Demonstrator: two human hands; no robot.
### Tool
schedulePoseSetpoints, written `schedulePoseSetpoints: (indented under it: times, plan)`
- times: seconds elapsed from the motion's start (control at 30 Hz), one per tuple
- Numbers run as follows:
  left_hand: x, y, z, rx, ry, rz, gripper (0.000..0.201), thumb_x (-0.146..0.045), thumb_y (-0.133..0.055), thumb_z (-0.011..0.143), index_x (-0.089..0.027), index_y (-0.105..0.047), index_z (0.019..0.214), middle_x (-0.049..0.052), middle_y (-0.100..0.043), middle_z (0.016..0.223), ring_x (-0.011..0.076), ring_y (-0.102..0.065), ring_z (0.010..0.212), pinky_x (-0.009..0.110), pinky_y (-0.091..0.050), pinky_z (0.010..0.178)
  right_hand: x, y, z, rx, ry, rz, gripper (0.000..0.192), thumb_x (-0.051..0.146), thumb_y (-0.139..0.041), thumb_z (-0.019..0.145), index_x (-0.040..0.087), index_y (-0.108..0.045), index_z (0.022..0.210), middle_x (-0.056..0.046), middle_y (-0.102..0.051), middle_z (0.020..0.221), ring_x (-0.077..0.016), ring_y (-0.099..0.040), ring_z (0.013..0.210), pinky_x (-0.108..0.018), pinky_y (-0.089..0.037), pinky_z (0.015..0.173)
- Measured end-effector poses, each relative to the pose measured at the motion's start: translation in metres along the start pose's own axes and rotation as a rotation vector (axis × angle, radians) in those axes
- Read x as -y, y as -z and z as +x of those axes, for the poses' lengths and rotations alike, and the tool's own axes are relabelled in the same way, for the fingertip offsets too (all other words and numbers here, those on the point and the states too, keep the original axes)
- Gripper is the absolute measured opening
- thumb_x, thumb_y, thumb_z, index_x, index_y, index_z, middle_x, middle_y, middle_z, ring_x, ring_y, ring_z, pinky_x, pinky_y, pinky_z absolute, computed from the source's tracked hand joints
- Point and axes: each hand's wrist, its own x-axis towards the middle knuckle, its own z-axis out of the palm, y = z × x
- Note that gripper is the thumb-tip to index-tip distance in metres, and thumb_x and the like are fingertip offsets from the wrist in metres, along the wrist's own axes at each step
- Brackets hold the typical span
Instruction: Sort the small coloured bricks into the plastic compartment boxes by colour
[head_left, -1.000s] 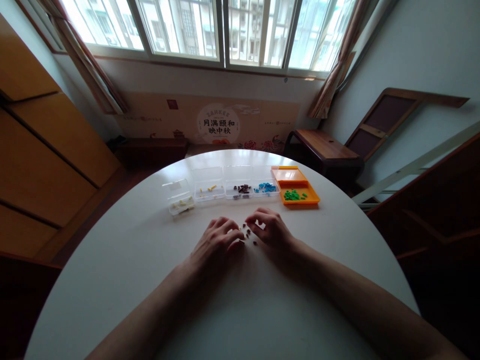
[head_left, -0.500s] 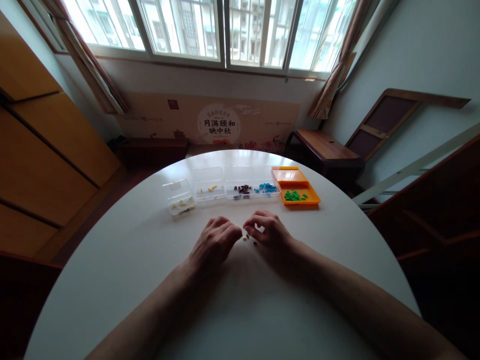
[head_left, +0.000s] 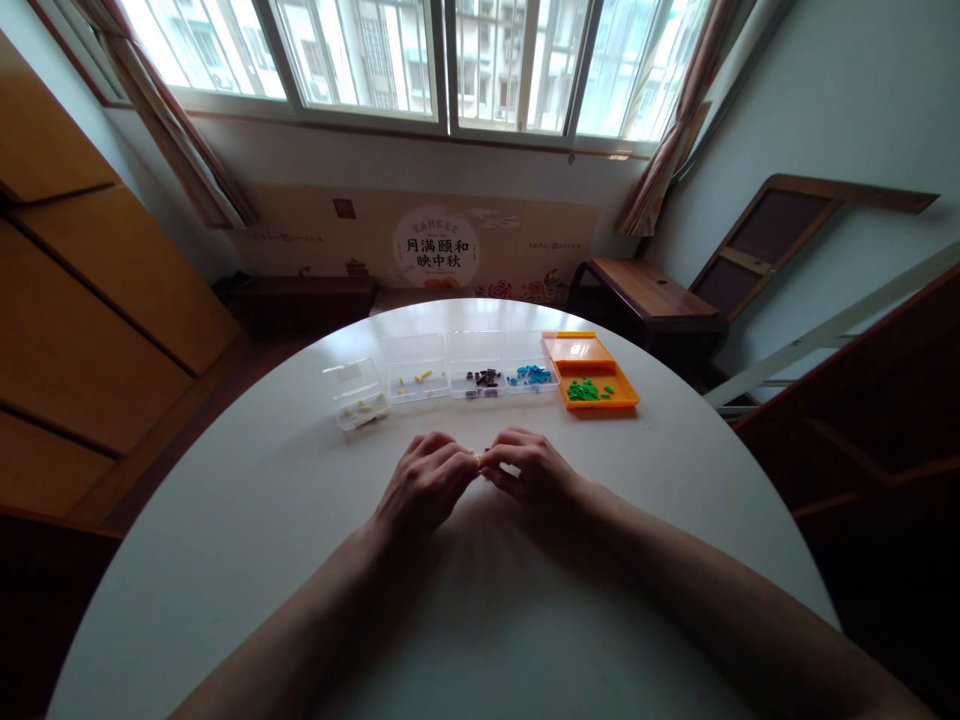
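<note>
Pale piece [head_left: 478, 458]: one tiny light-coloured bit, pinched between the fingertips of both hands where they meet, above the table [head_left: 247, 520]. Too small to tell its shape.

Left hand [head_left: 424, 485]: palm down, fingers curled in, fingertips closed on the pale piece from its left. Wrist and forearm run back toward the near table edge.

Right hand [head_left: 534, 470]: palm down, fingers bent, thumb and forefinger closed on the same piece from its right. The two hands touch at the fingertips.

Table: round, white; both forearms lie over it.

Row of boxes, beyond the hands, well apart from them, listed from left to right:
- Small clear box [head_left: 355, 394], beyond the left hand and to its left; lid open, pale bits inside.
- Clear box [head_left: 417, 370] with a few yellow bits [head_left: 421, 378], beyond the left hand.
- Clear box [head_left: 475, 365] with dark bits [head_left: 486, 378], straight beyond the meeting fingertips.
- Clear box [head_left: 529, 360] with blue bits [head_left: 532, 375], beyond the right hand.
- Orange box [head_left: 592, 372], beyond the right hand and to its right; lid open, green bits [head_left: 583, 391] in the nearer half.

The three middle clear boxes stand side by side, touching; the orange box sits just beside the blue one.
</note>
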Motion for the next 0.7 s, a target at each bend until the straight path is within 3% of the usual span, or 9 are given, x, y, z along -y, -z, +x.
schedulePoseSetpoints:
  times: [0.17,0.47,0.7]
  plan:
    - [-0.001,0.001,0.001,-0.018,0.022,0.030,0.009,-0.024,-0.060,0.088,-0.020,-0.058,0.080,0.000,-0.066,0.075,0.0155,-0.055,0.077,0.029,-0.041,0.074,-0.001,-0.001,0.000,-0.009,0.012,-0.053,0.012,0.022,-0.057,0.088,0.019,-0.067,0.081,-0.004,-0.066,0.076,-0.0139,-0.057,0.069,-0.025,-0.046,0.065]
    - [-0.001,0.000,-0.001,-0.011,0.110,0.068,0.027,-0.029,-0.061,0.087,-0.019,-0.046,0.066,0.000,-0.059,0.070,0.0152,-0.052,0.071,0.029,-0.041,0.071,-0.003,0.003,0.003,-0.034,-0.055,-0.102,0.014,0.023,-0.058,0.088,0.019,-0.068,0.081,-0.004,-0.065,0.075,-0.0139,-0.057,0.069,-0.025,-0.044,0.066]
    - [-0.002,0.002,0.000,0.050,0.092,0.065,0.023,-0.026,-0.056,0.089,-0.019,-0.049,0.068,0.001,-0.059,0.071,0.0154,-0.051,0.072,0.030,-0.041,0.072,-0.026,0.016,0.038,-0.156,-0.354,-0.074,0.012,0.021,-0.060,0.086,0.017,-0.071,0.082,-0.004,-0.065,0.077,-0.0139,-0.057,0.069,-0.027,-0.045,0.068]
